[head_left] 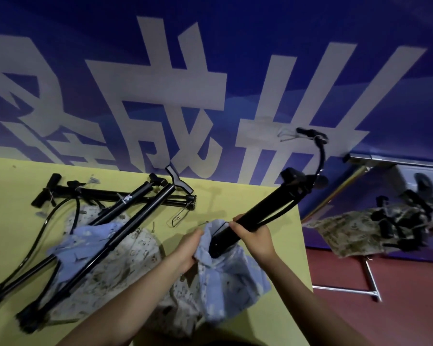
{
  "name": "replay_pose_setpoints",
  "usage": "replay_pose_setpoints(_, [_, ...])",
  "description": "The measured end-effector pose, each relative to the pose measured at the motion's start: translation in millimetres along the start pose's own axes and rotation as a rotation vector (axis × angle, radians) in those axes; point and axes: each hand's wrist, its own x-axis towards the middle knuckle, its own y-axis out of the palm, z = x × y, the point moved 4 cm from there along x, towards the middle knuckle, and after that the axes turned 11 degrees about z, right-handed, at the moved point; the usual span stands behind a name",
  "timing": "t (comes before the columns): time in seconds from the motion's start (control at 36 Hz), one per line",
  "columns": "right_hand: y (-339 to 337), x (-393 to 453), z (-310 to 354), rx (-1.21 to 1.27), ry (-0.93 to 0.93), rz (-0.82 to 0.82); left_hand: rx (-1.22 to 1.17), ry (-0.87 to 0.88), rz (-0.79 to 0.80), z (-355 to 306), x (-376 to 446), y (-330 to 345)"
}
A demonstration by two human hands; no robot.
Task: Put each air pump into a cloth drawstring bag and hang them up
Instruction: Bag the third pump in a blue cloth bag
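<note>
My right hand point(254, 237) grips the barrel of a black air pump point(265, 208), which is tilted with its lower end inside the mouth of a light blue cloth drawstring bag point(230, 273). The pump's hose and head stick up toward the upper right. My left hand point(185, 248) pinches the bag's rim and holds the mouth apart. Three more black air pumps point(125, 213) lie on the yellow table point(15, 221) to the left, across several beige and blue printed cloth bags point(125, 255).
A blue banner wall point(235, 46) with large white characters stands right behind the table. To the right, over the red floor point(385, 320), a metal rack point(370, 283) carries bagged pumps point(395, 226). The table's right edge runs close to my right arm.
</note>
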Motion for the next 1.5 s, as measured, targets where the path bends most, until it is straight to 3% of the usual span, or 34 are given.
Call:
replay_pose_setpoints(0.17, [-9, -17, 39, 0.03, -0.183, 0.065, 0.196, 0.153, 0.016, -36, -22, 24])
replay_pose_setpoints(0.33, [-4, -31, 33, -0.004, -0.156, 0.156, 0.185, 0.309, 0.341, -64, -57, 55])
replay_pose_setpoints(0.5, [5, -51, 19, -0.076, -0.118, 0.305, 0.206, 0.547, 0.249, -95, -89, 57])
replay_pose_setpoints(0.61, [3, -63, 13, -0.011, -0.124, 0.277, 0.135, 0.565, 0.265, -96, -98, 51])
replay_pose_setpoints(0.78, [-1, -68, 33, 0.1, -0.254, 0.014, 0.026, 0.517, 0.319, -77, -109, 65])
replay_pose_setpoints(1.0, [16, -76, 35, 0.11, -0.294, 0.174, 0.091, 0.574, 0.19, -70, -119, 71])
replay_pose_setpoints(1.25, [17, -81, 37, -0.015, -0.302, 0.134, 0.095, 0.715, 0.231, -73, -141, 74])
replay_pose_setpoints(1.33, [14, -77, 39, -0.127, -0.315, 0.083, 0.238, 0.765, 0.145, -75, -145, 74])
replay_pose_setpoints(1.5, [-4, -73, 28, -0.305, -0.403, 0.068, 0.238, 0.748, 0.002, -86, -142, 60])
